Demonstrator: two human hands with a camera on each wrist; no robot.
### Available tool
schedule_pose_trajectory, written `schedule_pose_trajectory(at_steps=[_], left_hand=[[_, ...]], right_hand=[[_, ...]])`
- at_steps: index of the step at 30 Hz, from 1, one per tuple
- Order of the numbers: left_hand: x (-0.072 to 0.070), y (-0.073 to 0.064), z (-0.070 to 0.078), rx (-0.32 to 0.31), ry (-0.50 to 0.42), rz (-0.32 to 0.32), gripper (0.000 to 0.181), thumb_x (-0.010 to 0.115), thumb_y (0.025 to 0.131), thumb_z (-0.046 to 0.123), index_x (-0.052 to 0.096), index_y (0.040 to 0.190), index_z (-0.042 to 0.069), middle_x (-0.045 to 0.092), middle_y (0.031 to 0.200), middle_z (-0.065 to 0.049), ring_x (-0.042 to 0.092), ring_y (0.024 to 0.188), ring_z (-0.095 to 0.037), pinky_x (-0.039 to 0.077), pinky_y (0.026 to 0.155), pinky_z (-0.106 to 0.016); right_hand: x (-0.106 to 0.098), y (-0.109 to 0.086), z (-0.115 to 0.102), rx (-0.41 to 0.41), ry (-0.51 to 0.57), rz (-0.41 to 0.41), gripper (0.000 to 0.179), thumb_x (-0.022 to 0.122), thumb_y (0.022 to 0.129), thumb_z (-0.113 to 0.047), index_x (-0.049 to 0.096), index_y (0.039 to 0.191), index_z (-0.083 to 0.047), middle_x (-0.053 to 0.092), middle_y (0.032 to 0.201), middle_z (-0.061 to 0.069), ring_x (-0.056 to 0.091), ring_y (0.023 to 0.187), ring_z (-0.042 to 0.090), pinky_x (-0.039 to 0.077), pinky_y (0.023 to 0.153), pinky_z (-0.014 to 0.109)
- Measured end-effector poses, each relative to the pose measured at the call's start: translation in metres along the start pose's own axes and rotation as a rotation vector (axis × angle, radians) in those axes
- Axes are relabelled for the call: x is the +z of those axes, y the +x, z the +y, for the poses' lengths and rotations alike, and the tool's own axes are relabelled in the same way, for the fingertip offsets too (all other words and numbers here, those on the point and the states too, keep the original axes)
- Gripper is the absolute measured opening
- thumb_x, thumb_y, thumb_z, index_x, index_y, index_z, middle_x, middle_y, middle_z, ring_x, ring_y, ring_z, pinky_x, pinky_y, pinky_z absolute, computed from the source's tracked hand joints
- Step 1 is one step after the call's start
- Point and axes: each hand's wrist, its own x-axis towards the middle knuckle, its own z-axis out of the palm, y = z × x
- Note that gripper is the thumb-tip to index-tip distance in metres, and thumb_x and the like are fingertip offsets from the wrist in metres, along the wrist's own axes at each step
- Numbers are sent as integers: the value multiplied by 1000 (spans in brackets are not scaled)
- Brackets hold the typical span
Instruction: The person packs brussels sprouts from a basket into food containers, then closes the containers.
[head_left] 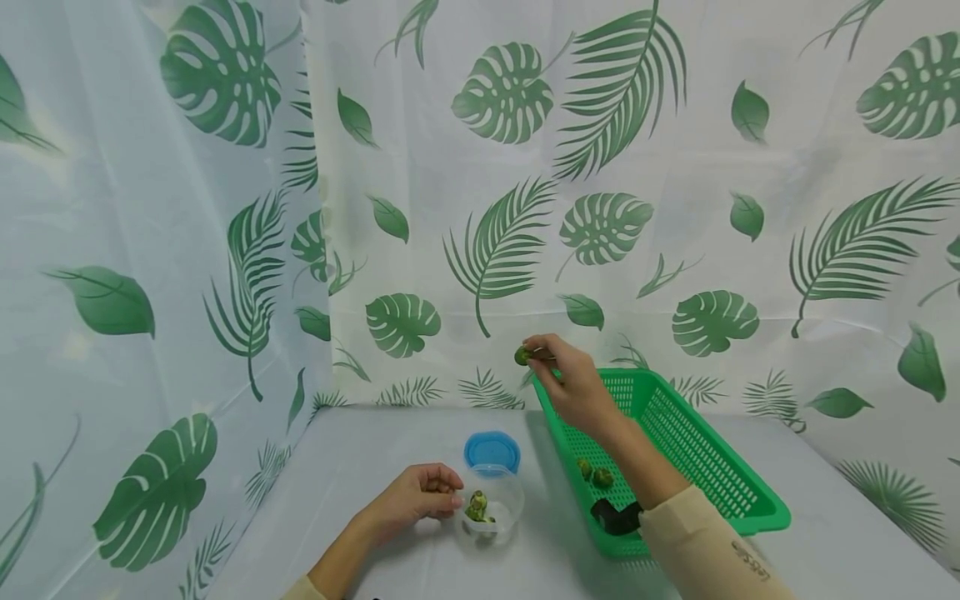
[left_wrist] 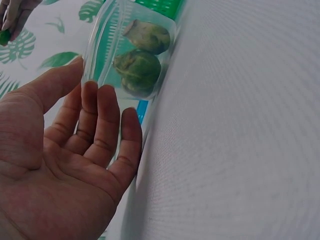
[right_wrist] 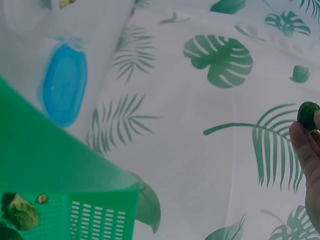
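Note:
My right hand [head_left: 573, 387] is raised above the far left end of the green basket and pinches a small Brussels sprout [head_left: 522, 356] between thumb and fingertips. In the right wrist view that sprout [right_wrist: 308, 116] shows at the right edge. Lower down, my left hand [head_left: 416, 502] holds the rim of a clear plastic container [head_left: 512, 502] at its left side, thumb and fingertips at the edge. Brussels sprouts [head_left: 477, 505] lie inside the container; two of them [left_wrist: 139, 72] show through its wall in the left wrist view.
A blue lid [head_left: 492, 452] lies just behind the container. To the right stands the green slotted basket [head_left: 693, 442], with Brussels sprouts [head_left: 602, 477] on its floor. A dark curved thing [head_left: 615, 517] shows beside my right forearm. Leaf-printed sheets [head_left: 525, 250] hang behind and to the left.

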Motion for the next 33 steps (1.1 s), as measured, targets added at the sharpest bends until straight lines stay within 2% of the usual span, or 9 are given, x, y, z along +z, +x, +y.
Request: schedule_pose_trajectory(at_steps=[10, 20, 33], left_hand=[[-1, -2, -1, 7, -9, -8, 37, 76, 95, 14, 63, 121, -8, 67, 89, 2, 62, 81, -10, 55, 73, -27], [0, -3, 0, 4, -4, -6, 35, 73, 96, 11, 62, 122, -9, 67, 88, 2, 62, 81, -10, 55, 73, -26], [-1, -2, -1, -1, 0, 0, 36, 75, 96, 14, 63, 122, -8, 67, 89, 2, 63, 81, -10, 55, 73, -27]], right_hand=[[3, -4, -13, -33, 48, 47, 26, 61, 102, 2, 63, 128, -1, 70, 123, 11, 72, 111, 24, 60, 91, 31], [9, -24, -19, -81, 77, 112, 27, 63, 100, 5, 63, 126, 0, 69, 130, 12, 73, 108, 26, 55, 93, 17], [15, -44, -23, -57, 80, 103, 28, 64, 99, 6, 65, 124, -3, 70, 128, 12, 73, 107, 25, 57, 91, 21]])
